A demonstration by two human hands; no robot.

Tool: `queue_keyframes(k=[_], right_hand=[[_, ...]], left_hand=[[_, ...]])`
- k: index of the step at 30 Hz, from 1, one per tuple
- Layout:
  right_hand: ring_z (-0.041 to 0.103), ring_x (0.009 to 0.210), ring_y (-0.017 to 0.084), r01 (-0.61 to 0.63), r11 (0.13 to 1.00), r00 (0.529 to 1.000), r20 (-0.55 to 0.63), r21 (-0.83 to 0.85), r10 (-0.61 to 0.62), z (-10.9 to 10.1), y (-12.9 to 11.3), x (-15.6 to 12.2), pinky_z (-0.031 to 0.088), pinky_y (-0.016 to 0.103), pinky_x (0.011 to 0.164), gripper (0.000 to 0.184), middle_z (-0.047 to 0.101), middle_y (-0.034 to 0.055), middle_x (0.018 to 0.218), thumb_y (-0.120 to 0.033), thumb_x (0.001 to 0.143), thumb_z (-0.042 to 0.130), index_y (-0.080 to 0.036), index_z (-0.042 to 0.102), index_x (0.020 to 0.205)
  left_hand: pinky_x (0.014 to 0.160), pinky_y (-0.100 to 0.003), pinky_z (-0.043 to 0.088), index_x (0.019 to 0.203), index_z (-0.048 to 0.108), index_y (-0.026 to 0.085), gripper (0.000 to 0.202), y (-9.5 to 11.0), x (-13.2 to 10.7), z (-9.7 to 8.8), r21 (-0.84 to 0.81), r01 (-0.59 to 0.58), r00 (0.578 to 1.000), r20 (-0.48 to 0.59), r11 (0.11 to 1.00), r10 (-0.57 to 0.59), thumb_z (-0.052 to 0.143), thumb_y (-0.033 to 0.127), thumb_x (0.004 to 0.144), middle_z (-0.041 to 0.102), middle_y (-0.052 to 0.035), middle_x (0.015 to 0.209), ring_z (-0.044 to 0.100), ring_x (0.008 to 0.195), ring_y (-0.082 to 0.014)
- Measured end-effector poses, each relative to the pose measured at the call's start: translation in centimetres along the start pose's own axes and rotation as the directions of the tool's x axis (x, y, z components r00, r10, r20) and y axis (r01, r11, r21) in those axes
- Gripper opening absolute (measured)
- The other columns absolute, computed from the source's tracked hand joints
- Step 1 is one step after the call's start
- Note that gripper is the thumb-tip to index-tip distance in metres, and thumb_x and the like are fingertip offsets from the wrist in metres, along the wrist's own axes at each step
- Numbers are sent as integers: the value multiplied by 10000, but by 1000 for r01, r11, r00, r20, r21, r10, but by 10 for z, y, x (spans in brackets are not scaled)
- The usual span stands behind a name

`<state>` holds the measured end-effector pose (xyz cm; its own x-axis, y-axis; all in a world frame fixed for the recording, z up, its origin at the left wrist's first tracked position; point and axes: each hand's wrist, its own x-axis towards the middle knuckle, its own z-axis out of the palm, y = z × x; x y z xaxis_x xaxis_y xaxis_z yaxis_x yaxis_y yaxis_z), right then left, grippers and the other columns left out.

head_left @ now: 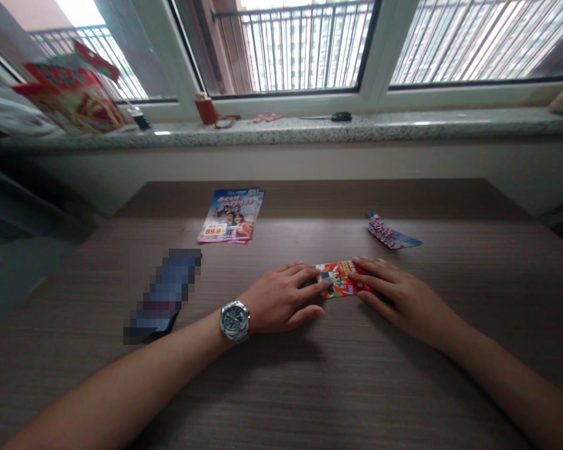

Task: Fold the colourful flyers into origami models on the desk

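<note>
Neither hand clenched anything: the left hand [281, 297] and the right hand [398, 290] lay with fingers extended, their tips resting on opposite ends of a red, brightly printed rectangle of paper [341, 279]. That piece sat between them on the brown, wood-grained tabletop [300, 212], and contact at both ends seemed meant to hold it flat and square, since thin, slick stock could slide or lift at an edge. Whether the right hand also pinched its border could not be told. Beyond the left hand lay a slightly fanned pile of glossy, blue-and-pink rectangular leaflets [232, 215]; beyond the right, a folded blue-and-pink paper shape [389, 234], narrow and pointed. Both stood well apart, apparently to leave room around the hands. A silver metal-linked watch [235, 320] with a round dark dial circled the left wrist, and beside it lay a dark, slab-like object [166, 294], masked by blocky pixels. Speckled, polished stone formed the windowsill [291, 130] behind.
</note>
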<state>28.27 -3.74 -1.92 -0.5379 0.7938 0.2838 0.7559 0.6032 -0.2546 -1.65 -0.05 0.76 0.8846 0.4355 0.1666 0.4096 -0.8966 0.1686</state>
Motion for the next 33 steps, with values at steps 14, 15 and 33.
queue_keyframes(k=[14, 15, 33], right_hand=[[480, 1374, 294, 70, 996, 994, 77, 54, -74, 0, -23, -2, 432, 515, 1115, 478, 499, 115, 1508, -312, 980, 534, -259, 500, 1453], [477, 1377, 295, 73, 996, 994, 83, 57, -78, 1, -23, -1, 426, 520, 1119, 476, 497, 117, 1509, -310, 982, 530, -254, 498, 1454], [421, 1421, 270, 65, 967, 986, 131, 244, -100, -5, -14, 3, 339, 532, 1171, 407, 465, 105, 1538, -304, 969, 555, -259, 554, 1374]], left_hand=[[1086, -469, 397, 1438, 477, 216, 531, 6, 2, 1, 132, 23, 1000, 9, 991, -24, 366, 522, 1018, 577, -112, 1267, 533, 1130, -272], [1074, -472, 404, 1441, 474, 221, 530, 6, 2, 1, 135, 21, 1000, 7, 991, -22, 365, 522, 1018, 572, -113, 1281, 538, 1115, -271], [1045, -430, 483, 1372, 532, 144, 490, 8, 3, 6, 92, -31, 998, -45, 995, 35, 443, 464, 1012, 591, -128, 1353, 581, 1200, -286]])
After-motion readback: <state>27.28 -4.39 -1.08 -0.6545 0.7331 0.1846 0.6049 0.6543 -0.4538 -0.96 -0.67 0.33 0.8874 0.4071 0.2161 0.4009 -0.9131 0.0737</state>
